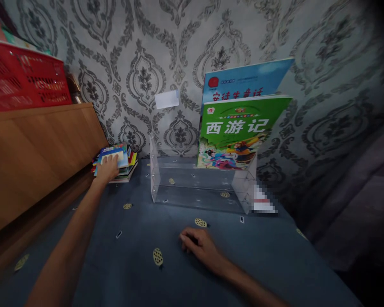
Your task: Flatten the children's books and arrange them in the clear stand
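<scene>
My left hand [108,169] reaches far forward and lies on top of a stack of colourful books [121,166] by the wall, its fingers over the top book. My right hand [199,245] rests on the blue patterned bedcover [141,264] with its fingers curled under, and nothing shows in it. A clear acrylic rack [192,183] stands against the wall. In it a green book [237,132] stands upright at the right, with a blue book [246,83] behind it on a higher tier.
A wooden headboard [35,157] runs along the left, with a red plastic basket [22,79] on top. Patterned grey wallpaper [153,51] covers the back wall, with a small white label [167,99] on it. A dark curtain hangs at right.
</scene>
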`<state>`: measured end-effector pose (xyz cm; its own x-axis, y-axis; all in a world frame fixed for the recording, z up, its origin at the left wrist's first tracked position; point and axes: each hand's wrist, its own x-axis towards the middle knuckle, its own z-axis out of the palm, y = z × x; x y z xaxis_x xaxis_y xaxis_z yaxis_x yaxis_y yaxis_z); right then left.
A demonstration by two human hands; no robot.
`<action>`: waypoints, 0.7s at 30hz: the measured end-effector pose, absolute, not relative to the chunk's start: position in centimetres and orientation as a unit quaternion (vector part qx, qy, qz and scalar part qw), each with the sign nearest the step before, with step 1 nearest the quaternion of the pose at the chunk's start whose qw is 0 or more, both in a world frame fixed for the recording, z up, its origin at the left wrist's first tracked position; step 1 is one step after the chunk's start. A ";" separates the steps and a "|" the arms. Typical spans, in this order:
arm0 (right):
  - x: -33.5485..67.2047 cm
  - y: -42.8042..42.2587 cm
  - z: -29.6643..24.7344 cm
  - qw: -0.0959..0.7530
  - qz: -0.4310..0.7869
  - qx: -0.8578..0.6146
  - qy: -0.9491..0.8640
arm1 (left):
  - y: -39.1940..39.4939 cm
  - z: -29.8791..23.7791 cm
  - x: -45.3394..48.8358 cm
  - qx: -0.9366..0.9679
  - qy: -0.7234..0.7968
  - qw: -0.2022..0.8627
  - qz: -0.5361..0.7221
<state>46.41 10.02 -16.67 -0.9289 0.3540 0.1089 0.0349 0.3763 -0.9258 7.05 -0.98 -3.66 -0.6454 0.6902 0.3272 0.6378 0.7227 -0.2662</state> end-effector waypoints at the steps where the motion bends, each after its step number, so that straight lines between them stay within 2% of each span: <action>1: 46.4 10.0 -16.6 0.145 0.546 -0.117 -0.817 | -1.2 -4.0 7.1 -0.363 -0.908 0.198 0.070; 21: 46.4 9.9 -16.7 0.155 0.550 -0.106 -0.814 | -3.8 -8.6 13.9 -0.363 -0.908 0.161 0.132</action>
